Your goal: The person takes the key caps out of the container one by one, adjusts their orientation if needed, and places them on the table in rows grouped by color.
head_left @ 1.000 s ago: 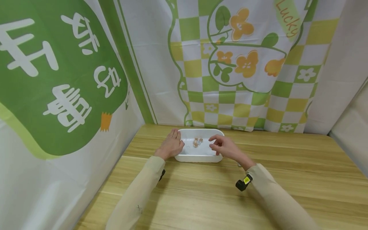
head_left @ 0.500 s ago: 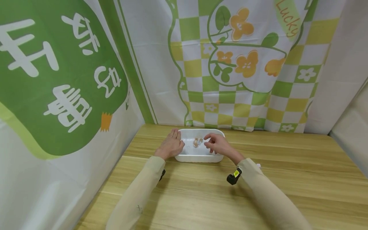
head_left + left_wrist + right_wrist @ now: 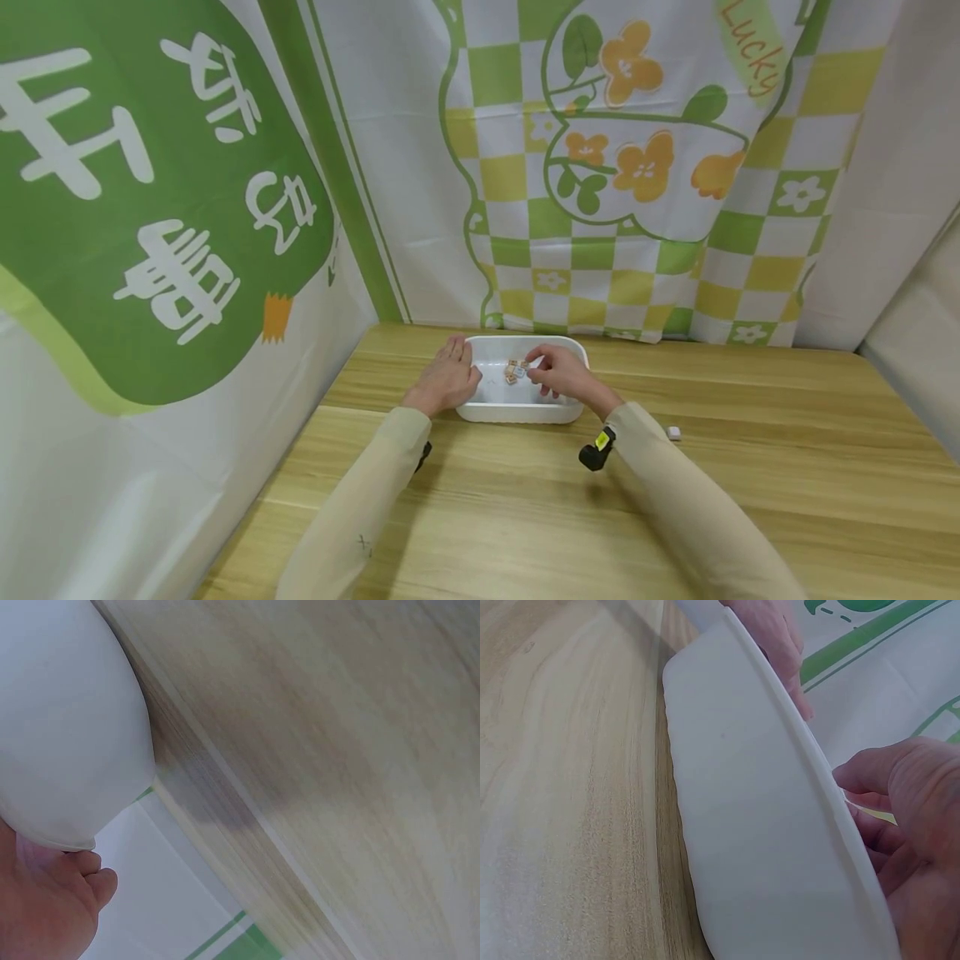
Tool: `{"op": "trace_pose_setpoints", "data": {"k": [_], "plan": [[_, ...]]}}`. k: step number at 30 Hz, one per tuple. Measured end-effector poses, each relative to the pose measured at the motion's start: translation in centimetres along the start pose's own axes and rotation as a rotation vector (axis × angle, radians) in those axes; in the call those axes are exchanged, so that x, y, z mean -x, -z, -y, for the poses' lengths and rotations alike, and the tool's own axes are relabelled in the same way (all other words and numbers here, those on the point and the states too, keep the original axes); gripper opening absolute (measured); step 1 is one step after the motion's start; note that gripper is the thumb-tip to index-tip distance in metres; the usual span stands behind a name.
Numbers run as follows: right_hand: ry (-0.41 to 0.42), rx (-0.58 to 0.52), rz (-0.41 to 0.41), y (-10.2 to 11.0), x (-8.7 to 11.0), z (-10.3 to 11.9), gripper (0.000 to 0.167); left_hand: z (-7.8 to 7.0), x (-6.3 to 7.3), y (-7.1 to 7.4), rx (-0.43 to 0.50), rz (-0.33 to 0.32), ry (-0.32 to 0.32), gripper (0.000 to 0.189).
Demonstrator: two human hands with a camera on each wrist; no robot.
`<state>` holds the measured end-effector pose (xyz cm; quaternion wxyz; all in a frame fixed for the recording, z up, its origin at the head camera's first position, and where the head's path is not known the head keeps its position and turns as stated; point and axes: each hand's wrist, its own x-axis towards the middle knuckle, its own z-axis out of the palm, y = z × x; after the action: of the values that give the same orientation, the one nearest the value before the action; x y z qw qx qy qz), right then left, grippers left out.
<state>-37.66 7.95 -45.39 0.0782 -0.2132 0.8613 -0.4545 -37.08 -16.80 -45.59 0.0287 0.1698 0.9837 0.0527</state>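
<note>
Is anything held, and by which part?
Left hand rests on the white oblong tub at left rim; whether right hand pinches a small square orange-white tile can't be told.

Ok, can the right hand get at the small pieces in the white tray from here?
Probably yes: the right hand reaches into the open white tray, close beside the small pieces, and no lid or other hand blocks the way.

Head view looks down at the tub (image 3: 519, 413) both wrist views show close.
</note>
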Motion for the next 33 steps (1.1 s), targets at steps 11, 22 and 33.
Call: {"op": "trace_pose_setpoints", "data": {"k": [11, 22, 33], "plan": [[-0.046, 0.000, 0.008, -0.7, -1.0, -0.4, 0.031, 0.0, 0.0, -0.1, 0.019, 0.009, 0.000, 0.067], [-0.091, 0.017, 0.015, -1.1, -1.8, -0.2, 0.033, 0.0, 0.2, 0.2, 0.022, 0.021, 0.008, 0.067], [-0.133, -0.006, 0.035, -1.9, -2.7, -0.8, 0.031, 0.0, 0.1, 0.1, 0.017, 0.005, 0.006, 0.066]]}}
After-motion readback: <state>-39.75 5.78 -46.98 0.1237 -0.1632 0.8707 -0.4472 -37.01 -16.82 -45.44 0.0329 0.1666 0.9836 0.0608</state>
